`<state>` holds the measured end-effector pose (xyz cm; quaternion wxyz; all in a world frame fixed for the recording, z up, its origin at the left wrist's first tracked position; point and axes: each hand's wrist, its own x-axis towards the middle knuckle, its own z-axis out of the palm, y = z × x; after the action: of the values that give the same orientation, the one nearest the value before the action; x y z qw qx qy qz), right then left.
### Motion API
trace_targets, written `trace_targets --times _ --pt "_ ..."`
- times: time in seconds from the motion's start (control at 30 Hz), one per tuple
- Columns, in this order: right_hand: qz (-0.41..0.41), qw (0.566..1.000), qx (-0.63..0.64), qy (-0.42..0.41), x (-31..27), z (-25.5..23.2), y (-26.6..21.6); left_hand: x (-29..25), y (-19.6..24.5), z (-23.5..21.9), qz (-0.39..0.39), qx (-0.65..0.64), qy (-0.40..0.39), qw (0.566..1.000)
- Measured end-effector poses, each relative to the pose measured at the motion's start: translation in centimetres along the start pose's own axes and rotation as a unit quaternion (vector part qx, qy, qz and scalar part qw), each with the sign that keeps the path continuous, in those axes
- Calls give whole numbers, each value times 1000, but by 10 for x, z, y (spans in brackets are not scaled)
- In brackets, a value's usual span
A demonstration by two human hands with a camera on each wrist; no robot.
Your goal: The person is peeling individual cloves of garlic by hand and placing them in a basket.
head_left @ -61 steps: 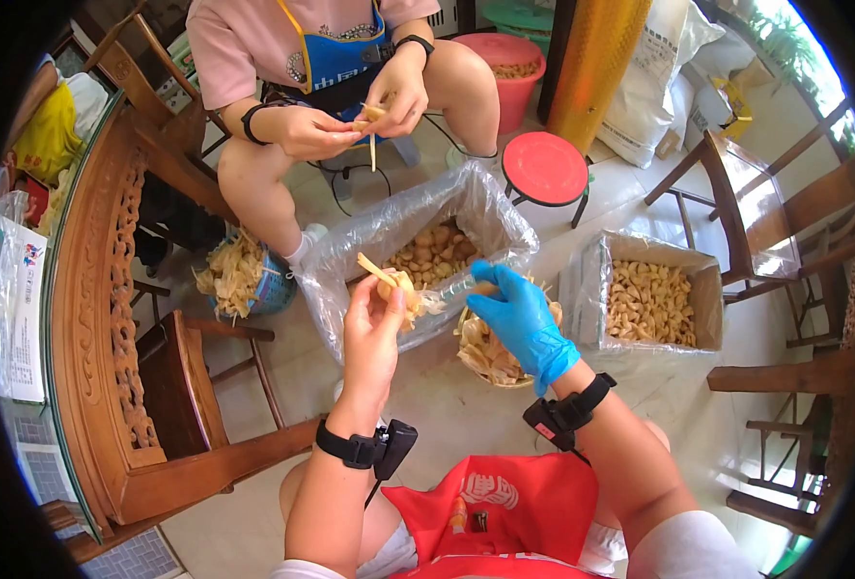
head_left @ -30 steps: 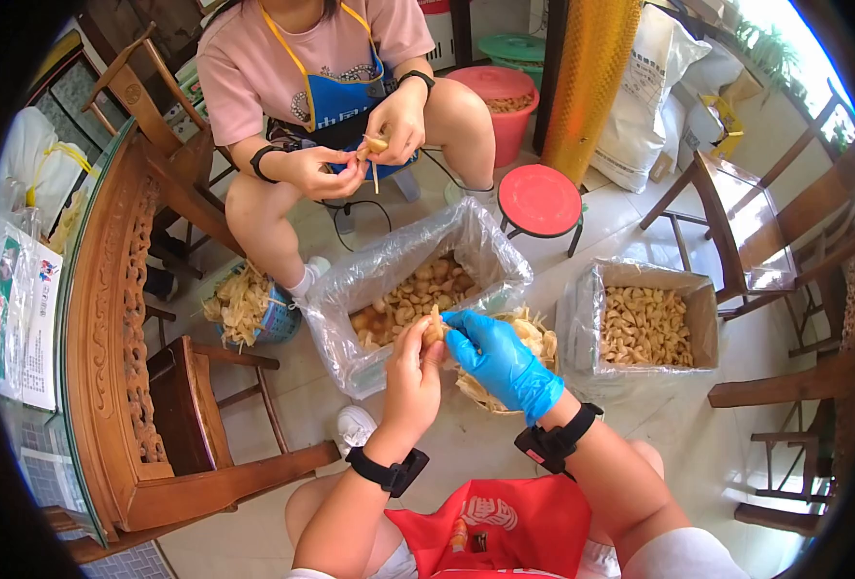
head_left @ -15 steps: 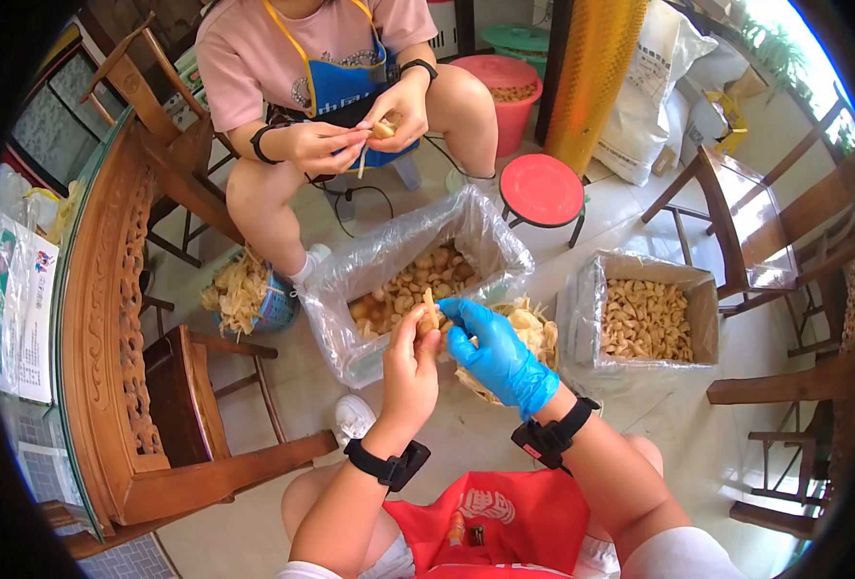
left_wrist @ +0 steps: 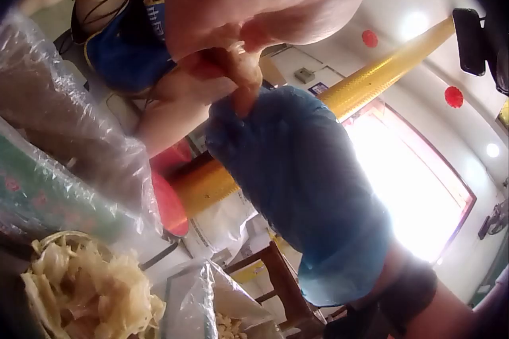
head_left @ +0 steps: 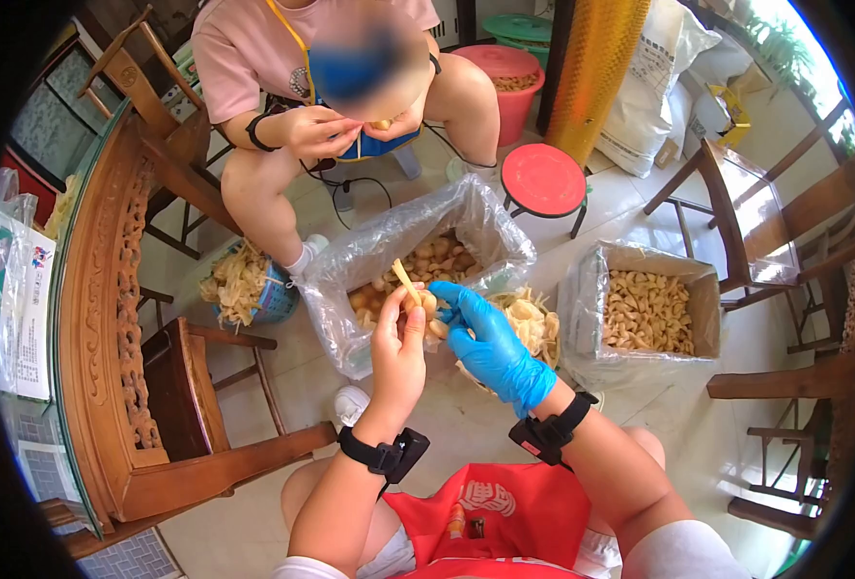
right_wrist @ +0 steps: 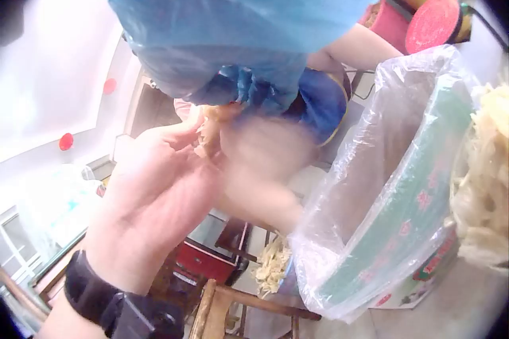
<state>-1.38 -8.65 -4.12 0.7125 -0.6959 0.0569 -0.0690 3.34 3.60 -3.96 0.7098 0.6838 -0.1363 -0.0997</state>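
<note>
My bare left hand pinches a pale garlic bulb between thumb and fingers, its stalk pointing up and left. The blue-gloved right hand meets it from the other side, curled fingertips gripping the bulb's lower right. In the left wrist view the gloved fingers close round the end of the garlic; the right wrist view shows both hands on it, much of it hidden. Below lies a plastic-lined box of round bulbs in brownish liquid. Beneath the glove stands a basket of peeled skins.
To the right is a lined box full of loose cloves. Opposite sits a person working on a piece by hand. A red stool, a blue basket of skins and wooden chairs surround the boxes.
My hands, apart two seconds ago, came together at the bulb. Since then they have shifted slightly left, and the stalk now leans left. The person opposite has bent the head down.
</note>
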Motion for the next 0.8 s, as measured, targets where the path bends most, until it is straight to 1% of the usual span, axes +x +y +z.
trace_targets --times 0.03,0.1,0.13,0.2,0.27,0.3,0.33,0.37,0.4,0.43,0.47,0.5,0.53,0.57,0.6,0.67,0.7,0.77,0.8 --pt "0 1000 0 0 1 0 2 0 0 1 0 0 0 1000" --pt "38 996 73 16 2 -1 6 0 0 1 -15 -9 -2 1000" --pt "38 996 73 16 3 -1 5 0 -1 1 -15 -9 -2 1000" --pt "88 992 86 20 3 0 -2 0 -5 2 -8 -22 -6 1000" --pt "89 991 95 18 0 -1 5 -6 -12 5 -11 -26 2 1000" --pt "77 991 105 12 5 -1 5 0 -9 4 0 -27 12 1000" --pt "77 991 105 12 -6 -2 12 -2 -5 2 -17 -17 -7 1000" --pt "105 986 126 15 -9 -3 17 -2 -8 2 -10 1 -14 1000" --pt "101 985 143 4 12 -5 9 14 1 0 16 8 -1 1000" --pt "131 980 147 -2 2 -8 6 -5 -7 5 -11 8 2 1000" --pt "134 979 150 -19 7 -11 0 -16 -18 8 -8 12 1 1000" --pt "123 983 134 -24 12 -14 11 -2 -16 7 25 17 0 1000" --pt "125 978 164 -28 5 -14 7 -14 -19 8 9 24 0 1000" --pt "115 982 150 -2 5 -12 8 -6 -17 7 18 33 1 999" --pt "166 976 142 8 4 -14 -4 3 -13 6 20 45 -7 999" --pt "180 971 155 10 -5 -16 11 -5 -17 5 -31 73 -33 996" --pt "189 968 164 10 0 -17 6 -2 -16 5 -19 66 -28 997" --pt "195 969 152 -1 -2 -16 -1 -5 -26 3 -47 128 -36 990" --pt "209 967 143 22 -3 -11 -2 -5 -27 4 -36 138 -24 989"
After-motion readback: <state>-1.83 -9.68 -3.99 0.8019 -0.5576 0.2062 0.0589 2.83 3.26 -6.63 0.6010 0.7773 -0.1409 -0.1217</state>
